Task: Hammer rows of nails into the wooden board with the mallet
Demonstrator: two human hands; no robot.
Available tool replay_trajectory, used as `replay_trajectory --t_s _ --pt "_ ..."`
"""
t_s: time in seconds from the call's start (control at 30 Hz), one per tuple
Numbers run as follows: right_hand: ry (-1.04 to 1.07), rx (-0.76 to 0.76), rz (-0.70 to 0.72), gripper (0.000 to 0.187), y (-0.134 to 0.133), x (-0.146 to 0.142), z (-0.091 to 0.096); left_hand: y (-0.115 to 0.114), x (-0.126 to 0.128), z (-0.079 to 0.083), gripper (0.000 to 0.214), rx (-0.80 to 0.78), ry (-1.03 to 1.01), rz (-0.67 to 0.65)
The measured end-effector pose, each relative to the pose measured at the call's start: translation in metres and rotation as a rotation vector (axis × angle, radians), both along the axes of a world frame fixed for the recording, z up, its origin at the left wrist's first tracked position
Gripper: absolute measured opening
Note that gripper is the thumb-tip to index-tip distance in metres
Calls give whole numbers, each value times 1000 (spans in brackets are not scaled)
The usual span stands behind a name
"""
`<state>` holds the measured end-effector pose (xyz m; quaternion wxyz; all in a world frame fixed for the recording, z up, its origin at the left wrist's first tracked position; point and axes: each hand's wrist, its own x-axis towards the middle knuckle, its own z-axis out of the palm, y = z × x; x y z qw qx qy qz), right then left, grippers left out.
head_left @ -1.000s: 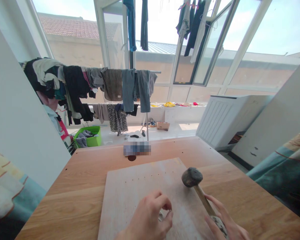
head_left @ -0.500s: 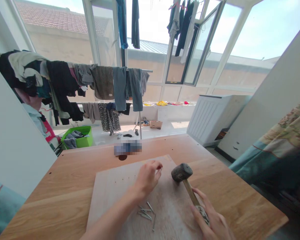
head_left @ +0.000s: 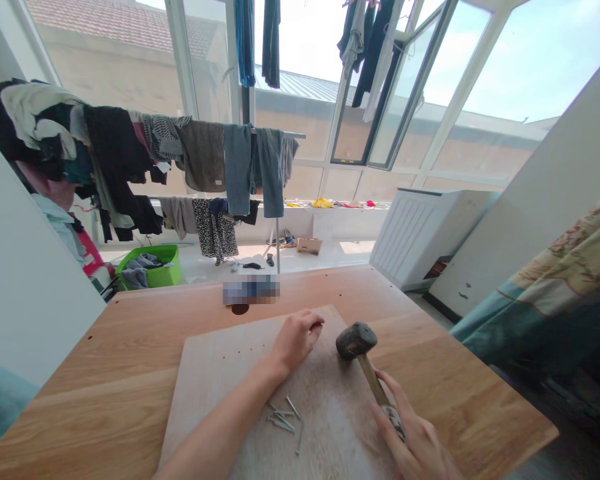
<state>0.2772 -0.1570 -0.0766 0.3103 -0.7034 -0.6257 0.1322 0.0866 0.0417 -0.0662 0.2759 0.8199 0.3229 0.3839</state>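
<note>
My left hand point(head_left: 296, 341) rests over the far part of a pale wooden board point(head_left: 205, 387), thumb and fingers pinched together. Whatever lies between those fingertips is too small or hidden to make out. To its right, my right hand point(head_left: 415, 433) is wrapped round the handle of a mallet point(head_left: 356, 341) with a black head and a wooden shaft. The mallet head is over the board's right edge. Several loose nails point(head_left: 283, 421) lie in a small pile on the board, near my left forearm. A row of small dark spots point(head_left: 239, 351) marks the board left of my left hand.
The board lies on a wooden table point(head_left: 95, 393). A dark round spot point(head_left: 240, 309) and a blurred-out item point(head_left: 251, 289) are near the table's far edge. Beyond stand a green tub point(head_left: 153, 267) with clothes, a loaded drying rack point(head_left: 205, 157) and a white cabinet point(head_left: 410, 233).
The view has shifted slightly, so the board and nails sit a little lower left. Both hands keep nearly the same pose, with the mallet still in my right hand.
</note>
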Motion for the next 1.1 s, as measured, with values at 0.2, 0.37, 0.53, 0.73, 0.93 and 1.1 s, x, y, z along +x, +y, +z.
replay_trajectory --t_s 0.2,0.37,0.53,0.73,0.93,1.1 --pt "11 20 -1 41 5 3 2 1 -1 1 20 1 17 4" --pt "122 -51 -29 52 14 6 8 1 -2 -1 22 19 52 -13" --pt "201 -139 21 63 14 5 10 2 -1 -1 27 -23 66 8" --pt "297 -194 -29 68 18 -12 29 5 -1 -3 34 -93 54 5" --pt "292 -235 0 77 33 -19 52 7 0 -5 37 -129 19 -1" --pt "225 -177 5 81 53 -22 74 8 2 -8 36 -172 -13 6"
